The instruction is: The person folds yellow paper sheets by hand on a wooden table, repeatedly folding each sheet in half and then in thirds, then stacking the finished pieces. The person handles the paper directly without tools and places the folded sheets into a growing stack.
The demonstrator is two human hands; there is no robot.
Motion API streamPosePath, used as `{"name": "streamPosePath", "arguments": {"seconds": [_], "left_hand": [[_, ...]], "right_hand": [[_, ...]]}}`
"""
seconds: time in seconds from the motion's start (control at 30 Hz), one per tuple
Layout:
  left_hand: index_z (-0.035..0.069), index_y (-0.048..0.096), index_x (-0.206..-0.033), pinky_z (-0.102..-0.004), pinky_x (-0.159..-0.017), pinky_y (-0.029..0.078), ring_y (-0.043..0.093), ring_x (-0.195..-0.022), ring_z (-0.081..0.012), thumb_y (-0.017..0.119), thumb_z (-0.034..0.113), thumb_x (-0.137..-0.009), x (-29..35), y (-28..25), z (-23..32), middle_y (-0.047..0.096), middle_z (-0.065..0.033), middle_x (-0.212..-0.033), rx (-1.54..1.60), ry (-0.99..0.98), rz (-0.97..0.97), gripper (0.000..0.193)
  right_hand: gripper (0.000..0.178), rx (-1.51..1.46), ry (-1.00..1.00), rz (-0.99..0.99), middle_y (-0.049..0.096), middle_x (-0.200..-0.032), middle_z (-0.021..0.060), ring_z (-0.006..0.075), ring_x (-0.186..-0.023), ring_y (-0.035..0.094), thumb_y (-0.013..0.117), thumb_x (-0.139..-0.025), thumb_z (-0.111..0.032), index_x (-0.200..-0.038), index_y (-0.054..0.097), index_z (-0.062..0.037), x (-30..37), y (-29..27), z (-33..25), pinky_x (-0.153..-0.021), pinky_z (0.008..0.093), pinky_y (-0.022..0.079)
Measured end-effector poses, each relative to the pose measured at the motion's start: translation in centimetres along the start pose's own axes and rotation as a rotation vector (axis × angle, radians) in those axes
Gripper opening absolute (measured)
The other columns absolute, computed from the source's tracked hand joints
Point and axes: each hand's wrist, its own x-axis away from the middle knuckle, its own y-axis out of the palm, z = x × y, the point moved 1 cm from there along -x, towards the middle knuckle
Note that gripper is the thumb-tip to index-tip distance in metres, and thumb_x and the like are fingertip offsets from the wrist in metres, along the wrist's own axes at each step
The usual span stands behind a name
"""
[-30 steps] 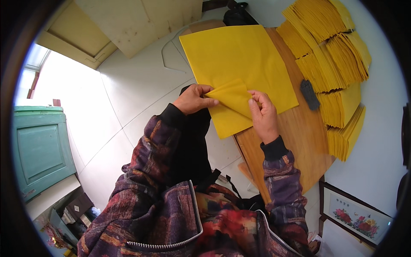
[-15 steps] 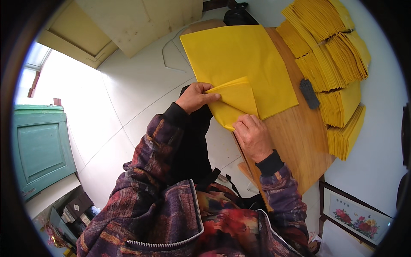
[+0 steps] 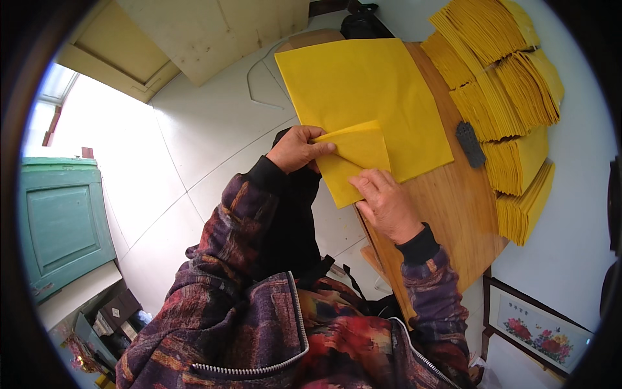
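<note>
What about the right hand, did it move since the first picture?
Yes. The right hand has moved down the picture and a little left, closer to the left edge of the wooden table.

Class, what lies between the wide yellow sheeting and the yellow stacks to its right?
A dark grey, oblong object and a strip of wooden tabletop, as the head view shows.

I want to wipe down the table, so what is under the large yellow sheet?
The wooden tabletop runs under the yellow sheet, showing beyond its right and lower-right edges. Anything else beneath the sheet's middle is covered and cannot be made out.
</note>
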Motion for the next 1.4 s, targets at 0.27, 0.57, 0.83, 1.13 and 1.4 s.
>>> {"name": "streamPosePath", "arguments": {"seconds": [0.27, 0.57, 0.83, 1.13, 1.4], "left_hand": [[-0.005, 0.062, -0.104, -0.024, -0.068, 0.049, 0.06, -0.076, -0.0103, 0.062, 0.016, -0.088, 0.2, 0.0, 0.4, 0.065, -0.0053, -0.087, -0.163, 0.094, 0.042, 0.026], [-0.006, 0.062, -0.103, -0.0261, -0.077, 0.048, 0.059, -0.084, -0.0117, 0.062, 0.015, -0.087, 0.0, 0.5, -0.3, 0.065, -0.0055, -0.092, -0.109, 0.118, 0.054, 0.027], [-0.005, 0.061, -0.11, -0.0263, -0.079, 0.048, 0.06, -0.086, -0.0128, 0.061, 0.017, -0.088, -0.2, 1.4, -0.6, 0.067, -0.0064, -0.095, -0.03, 0.126, 0.108, 0.031], [-0.001, 0.062, -0.108, -0.0214, -0.06, 0.048, 0.059, -0.065, -0.0076, 0.062, 0.016, -0.09, 0.0, 1.6, 0.2, 0.065, -0.0024, -0.083, -0.014, 0.0, 0.08, 0.025], [0.0, 0.062, -0.105, -0.0177, -0.047, 0.044, 0.054, -0.049, -0.0064, 0.063, 0.021, -0.089, 0.0, 1.9, 0.7, 0.064, -0.002, -0.075, -0.007, -0.027, 0.095, 0.026]], "right_hand": [[0.027, 0.033, 0.327, 0.384, 0.058, -0.099, 0.0156, 0.0344, -0.092, 0.056, 0.063, -0.078, -0.006, -0.104, 0.058, -0.0019, 3.3, -2.6, 6.5, -0.082, 0.0403, 0.046], [0.035, 0.278, 0.769, 0.6, 0.056, -0.102, 0.0176, 0.0351, -0.099, 0.053, 0.063, -0.081, -0.009, -0.113, 0.056, 0.0009, 6.3, -4.3, 19.2, -0.086, 0.0409, 0.044], [0.015, 0.496, 0.887, 0.46, 0.06, -0.098, 0.0168, 0.0351, -0.087, 0.059, 0.064, -0.082, -0.017, -0.089, 0.059, -0.0037, 5.6, -6.4, 21.9, -0.073, 0.0435, 0.047], [0.033, 0.029, 0.359, 0.334, 0.059, -0.093, 0.0132, 0.0305, -0.083, 0.058, 0.068, -0.077, -0.012, -0.106, 0.055, -0.003, 3.9, -4.0, 6.6, -0.074, 0.0386, 0.047], [0.032, 0.176, -0.031, 0.185, 0.059, -0.099, 0.0128, 0.0304, -0.092, 0.057, 0.066, -0.072, 0.001, -0.102, 0.056, -0.0033, 1.3, 1.2, -0.3, -0.079, 0.0379, 0.047]]}}
